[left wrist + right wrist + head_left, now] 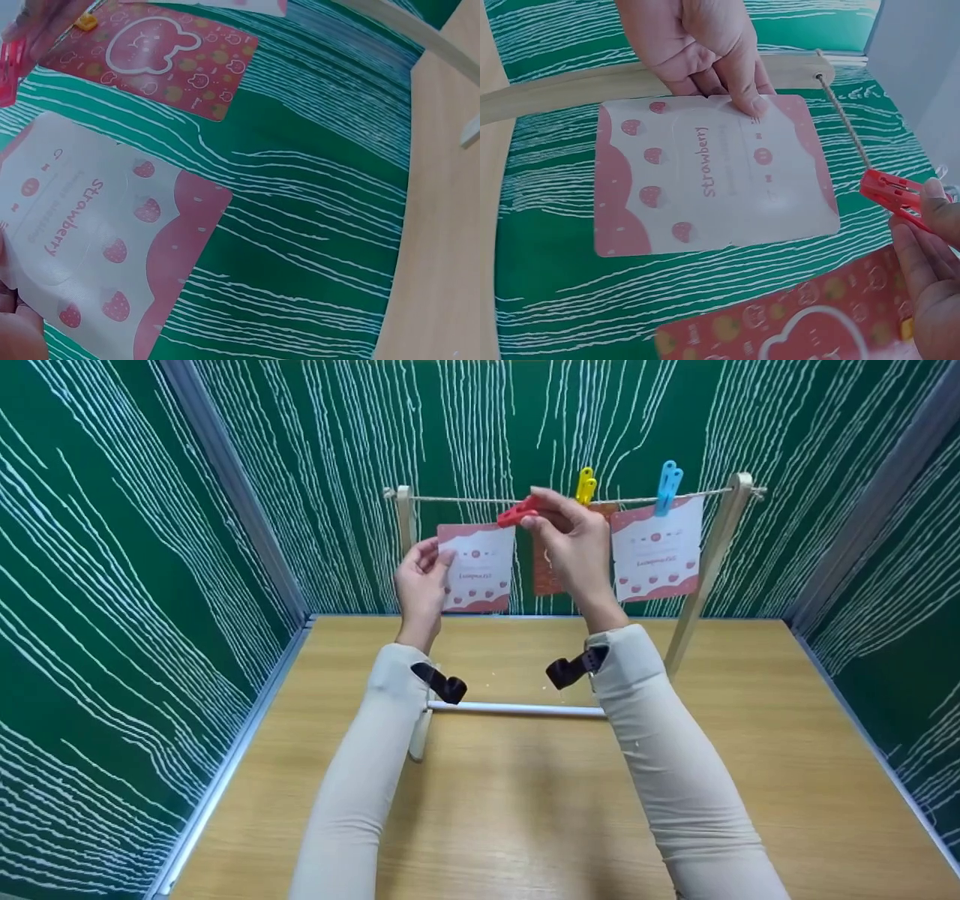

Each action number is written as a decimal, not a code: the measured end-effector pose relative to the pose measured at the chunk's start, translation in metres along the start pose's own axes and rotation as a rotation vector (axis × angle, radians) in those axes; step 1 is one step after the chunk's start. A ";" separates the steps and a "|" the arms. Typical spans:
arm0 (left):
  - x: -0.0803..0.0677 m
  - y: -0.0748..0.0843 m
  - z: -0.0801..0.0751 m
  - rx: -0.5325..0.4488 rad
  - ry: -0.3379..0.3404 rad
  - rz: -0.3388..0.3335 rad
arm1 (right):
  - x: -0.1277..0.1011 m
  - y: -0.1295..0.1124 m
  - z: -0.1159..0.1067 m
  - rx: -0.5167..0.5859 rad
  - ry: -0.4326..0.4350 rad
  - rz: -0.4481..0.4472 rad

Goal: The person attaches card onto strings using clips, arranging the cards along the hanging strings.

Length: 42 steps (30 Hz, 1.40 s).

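Note:
My left hand (424, 589) pinches the left edge of a pink and white strawberry card (484, 570), thumb on its printed face. The card is upside down in the head view, its top edge below the string (457, 499). My right hand (574, 540) pinches a red clothespin (517, 512) between thumb and fingers, near the card's upper right corner. In the right wrist view the red clothespin (891, 193) sits at the string, apart from the strawberry card (720, 176). Behind my right hand hangs an orange-red card (546, 566), partly hidden, under a yellow clothespin (586, 486).
A second strawberry card (656, 551) hangs at right from a blue clothespin (667, 489). The string runs between two wooden posts (709, 570), joined low down by a white bar (517, 709). They stand on a wooden table (510, 810) with green, white-lined walls (360, 450) around it.

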<state>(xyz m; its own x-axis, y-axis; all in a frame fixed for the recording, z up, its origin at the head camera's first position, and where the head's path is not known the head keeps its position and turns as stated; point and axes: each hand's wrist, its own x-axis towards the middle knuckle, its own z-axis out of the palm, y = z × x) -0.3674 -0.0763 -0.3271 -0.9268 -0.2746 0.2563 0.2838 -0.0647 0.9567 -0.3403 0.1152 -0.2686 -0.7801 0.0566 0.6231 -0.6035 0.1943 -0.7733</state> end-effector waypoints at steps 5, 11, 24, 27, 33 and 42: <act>0.002 0.007 0.004 0.021 -0.004 0.014 | 0.008 -0.011 0.003 -0.015 0.013 -0.011; 0.005 0.011 0.006 0.028 -0.010 0.043 | 0.011 -0.029 0.007 -0.063 0.022 -0.009; 0.008 0.017 0.013 0.009 -0.023 0.076 | 0.027 -0.019 0.014 -0.117 0.022 -0.011; 0.008 0.019 0.013 0.015 -0.020 0.080 | 0.028 -0.020 0.016 -0.123 0.015 -0.012; 0.008 0.021 0.013 0.011 -0.024 0.078 | 0.031 -0.022 0.021 -0.171 -0.004 -0.007; 0.005 0.020 0.013 0.018 -0.021 0.079 | 0.032 -0.025 0.026 -0.255 -0.040 -0.035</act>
<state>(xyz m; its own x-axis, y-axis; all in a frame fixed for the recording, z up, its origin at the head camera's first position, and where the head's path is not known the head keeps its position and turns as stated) -0.3699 -0.0667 -0.3044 -0.9066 -0.2577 0.3341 0.3522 -0.0258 0.9356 -0.3545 0.0868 -0.2329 -0.7683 0.0074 0.6400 -0.5735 0.4363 -0.6934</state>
